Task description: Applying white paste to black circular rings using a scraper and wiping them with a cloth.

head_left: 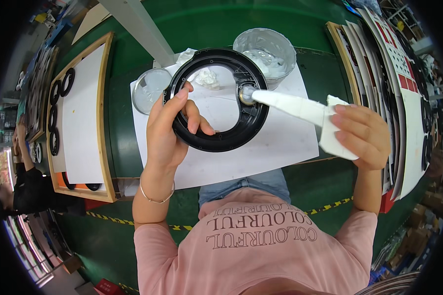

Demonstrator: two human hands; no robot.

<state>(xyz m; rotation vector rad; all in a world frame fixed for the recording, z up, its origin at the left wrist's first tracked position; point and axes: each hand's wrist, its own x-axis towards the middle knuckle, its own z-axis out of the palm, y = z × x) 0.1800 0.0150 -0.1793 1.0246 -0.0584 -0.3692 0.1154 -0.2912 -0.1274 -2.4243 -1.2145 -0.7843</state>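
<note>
My left hand [168,129] grips the left side of a black plastic ring [226,140], holding it above a white sheet [280,142] on the green table. My right hand [362,135] holds a white brush-like applicator [290,105] wrapped in white paper. Its tip touches a small round socket [246,94] on the ring's inner right edge. Behind the ring stands a tub of white grease [266,49].
A round lid [150,88] lies left of the ring, with crumpled tissue [206,77] seen through the ring. A wooden-framed tray [103,98] with several black rings sits at left. Stacked framed trays [379,64] stand at right. Another person [22,182] works at far left.
</note>
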